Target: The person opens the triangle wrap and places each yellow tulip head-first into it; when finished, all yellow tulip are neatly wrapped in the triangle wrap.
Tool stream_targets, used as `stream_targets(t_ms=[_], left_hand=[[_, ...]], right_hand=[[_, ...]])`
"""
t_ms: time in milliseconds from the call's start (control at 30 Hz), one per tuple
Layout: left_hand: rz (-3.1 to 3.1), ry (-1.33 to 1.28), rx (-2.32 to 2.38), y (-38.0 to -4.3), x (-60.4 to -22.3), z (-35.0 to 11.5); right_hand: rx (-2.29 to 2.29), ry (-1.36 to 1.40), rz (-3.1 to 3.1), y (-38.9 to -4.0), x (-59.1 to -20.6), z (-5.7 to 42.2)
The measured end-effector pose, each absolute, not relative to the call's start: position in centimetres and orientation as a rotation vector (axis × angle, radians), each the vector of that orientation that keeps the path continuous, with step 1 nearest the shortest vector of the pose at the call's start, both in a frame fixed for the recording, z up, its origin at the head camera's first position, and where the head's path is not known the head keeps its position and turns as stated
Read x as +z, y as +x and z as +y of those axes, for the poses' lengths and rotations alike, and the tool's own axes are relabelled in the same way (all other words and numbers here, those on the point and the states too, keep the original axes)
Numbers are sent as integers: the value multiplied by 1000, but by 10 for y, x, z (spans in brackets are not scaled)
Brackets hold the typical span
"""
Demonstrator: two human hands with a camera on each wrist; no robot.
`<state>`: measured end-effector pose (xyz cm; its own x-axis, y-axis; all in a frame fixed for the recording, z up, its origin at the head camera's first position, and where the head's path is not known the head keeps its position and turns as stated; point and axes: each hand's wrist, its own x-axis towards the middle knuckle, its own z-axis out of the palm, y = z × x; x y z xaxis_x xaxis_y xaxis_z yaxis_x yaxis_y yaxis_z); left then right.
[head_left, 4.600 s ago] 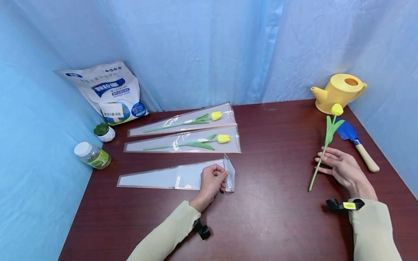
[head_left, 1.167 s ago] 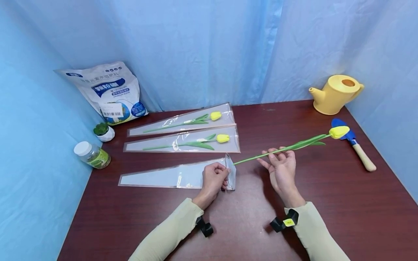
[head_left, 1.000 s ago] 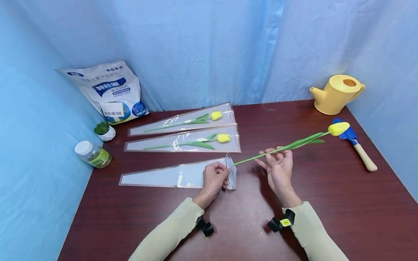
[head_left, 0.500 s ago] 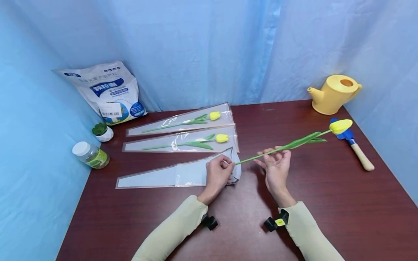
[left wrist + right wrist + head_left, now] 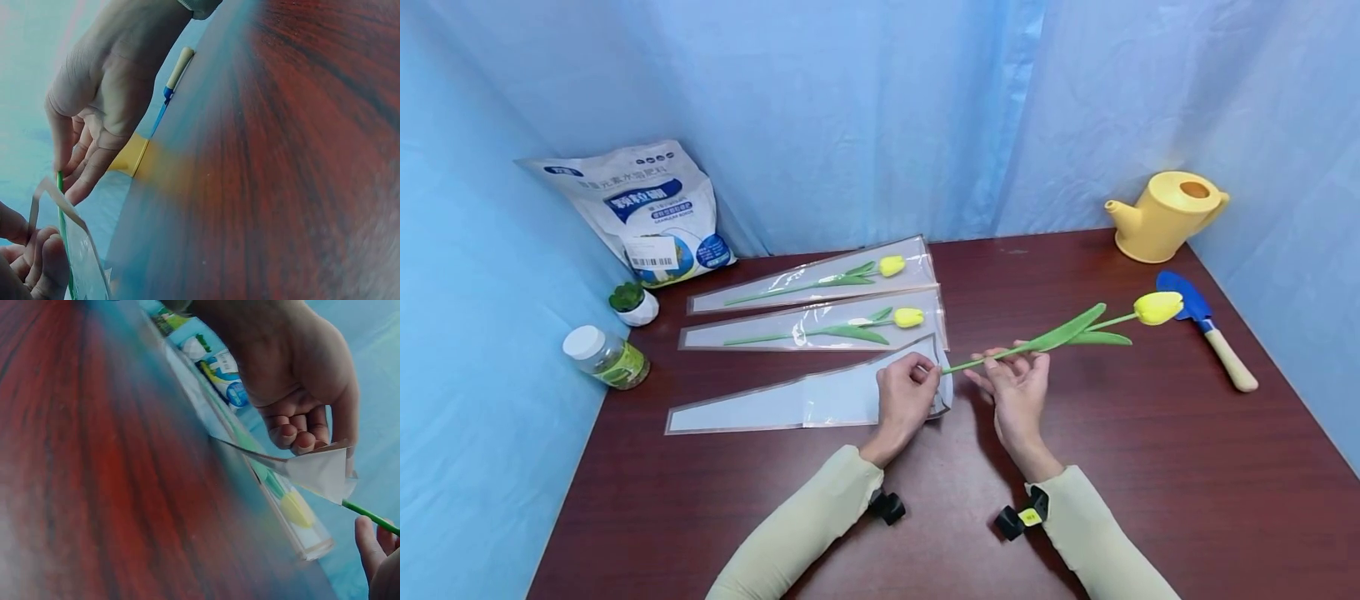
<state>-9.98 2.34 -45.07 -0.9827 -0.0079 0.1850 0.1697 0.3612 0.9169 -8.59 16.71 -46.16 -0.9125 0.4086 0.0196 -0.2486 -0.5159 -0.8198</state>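
Note:
My left hand (image 5: pixel 906 404) pinches the mouth edge of a clear, tapered flower sleeve (image 5: pixel 842 398) lying on the table. The mouth is lifted and gapes to the right. In my right hand (image 5: pixel 1021 400), between thumb and fingers, is the stem of a yellow artificial tulip (image 5: pixel 1063 331), its bloom pointing right and slightly up. The stem's lower end is at the sleeve's mouth; in the left wrist view the green stem (image 5: pixel 62 219) runs behind the clear film. The right wrist view shows the lifted sleeve mouth (image 5: pixel 322 472) beside the stem (image 5: pixel 369 517).
Two sleeves, each with a yellow tulip (image 5: pixel 908 317), lie behind. At left are a fertilizer bag (image 5: pixel 647 217), a small potted succulent (image 5: pixel 636 305) and a white-capped jar (image 5: pixel 608 358). A yellow watering can (image 5: pixel 1165 217) and a blue trowel (image 5: pixel 1210 333) occupy the right.
My right hand has brought the tulip leftward from beside the trowel, its stem end reaching the sleeve's mouth. My left hand has shifted slightly right and raised the sleeve's mouth wider.

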Motion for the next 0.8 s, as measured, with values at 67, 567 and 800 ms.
stream_targets(t_ms=[67,567,800], left_hand=[[-2453,-142,-1697,-100,-451,23],[-2417,-190,-1653,-101,-452,22],[-2405,-225,-1628,-101,-450,21]], right_hand=[[2423,-248,-1301,-86,-462,166],[2328,-277,-1414,-87,-460,171],[2367,-290,-1601,-84,-461,164]])
